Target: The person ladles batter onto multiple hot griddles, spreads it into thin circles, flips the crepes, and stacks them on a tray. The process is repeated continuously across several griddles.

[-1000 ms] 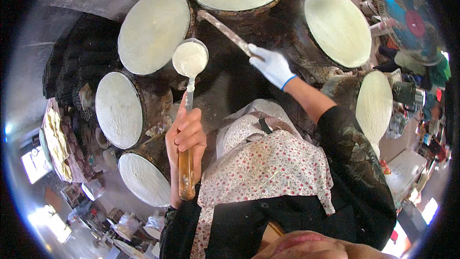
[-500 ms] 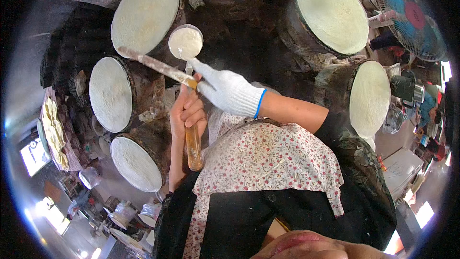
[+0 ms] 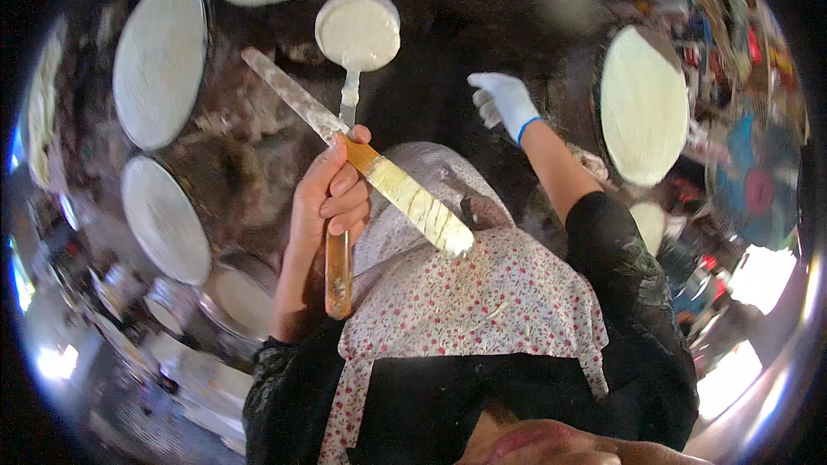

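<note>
The left hand (image 3: 332, 194) now grips both the batter-filled ladle (image 3: 357, 32) and the long spatula (image 3: 362, 159), which the gloved right hand (image 3: 504, 102) has released; that hand hangs open, empty, over the dark griddle surface (image 3: 431, 77).

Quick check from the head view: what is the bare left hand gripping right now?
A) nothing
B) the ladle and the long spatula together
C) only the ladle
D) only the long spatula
B: the left hand closes around both the ladle handle and the long spatula, while the gloved right hand is empty and apart.
</note>
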The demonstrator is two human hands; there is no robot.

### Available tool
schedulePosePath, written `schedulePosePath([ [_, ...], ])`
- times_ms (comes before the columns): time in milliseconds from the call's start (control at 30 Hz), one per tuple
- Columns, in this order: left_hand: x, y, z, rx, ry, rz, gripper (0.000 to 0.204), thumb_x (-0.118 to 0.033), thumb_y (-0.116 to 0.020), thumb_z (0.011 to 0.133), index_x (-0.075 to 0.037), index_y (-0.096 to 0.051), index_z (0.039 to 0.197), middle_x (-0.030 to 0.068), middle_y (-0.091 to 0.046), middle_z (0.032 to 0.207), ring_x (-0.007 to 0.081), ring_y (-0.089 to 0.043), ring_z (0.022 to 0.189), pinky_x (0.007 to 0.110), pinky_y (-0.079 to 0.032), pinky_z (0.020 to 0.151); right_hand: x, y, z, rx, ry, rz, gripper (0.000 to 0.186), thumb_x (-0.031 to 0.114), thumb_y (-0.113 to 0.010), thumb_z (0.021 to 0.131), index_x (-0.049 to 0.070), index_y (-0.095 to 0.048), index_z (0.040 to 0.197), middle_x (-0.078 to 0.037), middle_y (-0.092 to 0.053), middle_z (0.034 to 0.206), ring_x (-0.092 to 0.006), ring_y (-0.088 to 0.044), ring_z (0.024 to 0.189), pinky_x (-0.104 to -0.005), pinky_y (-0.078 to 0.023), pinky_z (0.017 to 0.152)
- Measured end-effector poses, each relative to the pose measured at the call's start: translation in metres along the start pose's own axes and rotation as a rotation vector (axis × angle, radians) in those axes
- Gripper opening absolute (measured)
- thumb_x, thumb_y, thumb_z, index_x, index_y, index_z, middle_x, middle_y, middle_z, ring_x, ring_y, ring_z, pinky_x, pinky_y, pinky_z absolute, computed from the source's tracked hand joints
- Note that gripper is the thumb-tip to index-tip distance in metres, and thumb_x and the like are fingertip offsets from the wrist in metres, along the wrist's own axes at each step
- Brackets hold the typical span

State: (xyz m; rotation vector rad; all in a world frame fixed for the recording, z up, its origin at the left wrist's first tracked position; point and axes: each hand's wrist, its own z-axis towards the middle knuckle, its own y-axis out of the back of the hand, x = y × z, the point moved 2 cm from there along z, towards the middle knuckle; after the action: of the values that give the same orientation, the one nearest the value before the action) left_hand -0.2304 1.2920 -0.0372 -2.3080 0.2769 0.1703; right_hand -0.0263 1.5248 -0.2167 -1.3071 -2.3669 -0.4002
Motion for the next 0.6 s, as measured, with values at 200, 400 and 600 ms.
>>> schedulePosePath([
  [200, 0.022, 0.036, 0.028, -0.093, -0.032, -0.089, 0.037, -0.037, -0.049, 0.113, -0.003, -0.050, 0.129, -0.0067, -0.038, 0.066, 0.0004, -0.029, 0.040, 0.018, -0.027, 0.032, 0.012, 0.072, 0.243, -0.195, -0.048, 0.337, 0.021, 0.021, -0.053, 0.108, 0.010, -0.065, 0.121, -0.014, -0.070, 0.096, -0.0279, -0.067, 0.077, -0.0439, -0.057, 0.059],
  [400, 0.037, 0.071, 0.068, -0.025, 0.000, -0.267, 0.037, -0.035, -0.049, 0.113, -0.002, -0.050, 0.130, -0.0061, -0.040, 0.065, -0.0002, -0.029, 0.040, 0.018, -0.025, 0.030, 0.064, 0.128, 0.322, -0.278, 0.008, 0.612, 0.024, 0.024, -0.049, 0.107, 0.012, -0.064, 0.121, -0.013, -0.069, 0.108, -0.0285, -0.066, 0.094, -0.0490, -0.059, 0.073],
  [600, 0.040, 0.069, 0.062, -0.079, 0.012, -0.290, 0.035, -0.031, -0.047, 0.113, 0.000, -0.047, 0.130, -0.0054, -0.040, 0.064, 0.0006, -0.029, 0.038, 0.019, -0.025, 0.029, 0.073, 0.171, 0.341, -0.272, -0.010, 0.633, 0.021, 0.024, -0.048, 0.106, 0.011, -0.063, 0.114, -0.011, -0.069, 0.099, -0.0255, -0.066, 0.084, -0.0444, -0.057, 0.065],
])
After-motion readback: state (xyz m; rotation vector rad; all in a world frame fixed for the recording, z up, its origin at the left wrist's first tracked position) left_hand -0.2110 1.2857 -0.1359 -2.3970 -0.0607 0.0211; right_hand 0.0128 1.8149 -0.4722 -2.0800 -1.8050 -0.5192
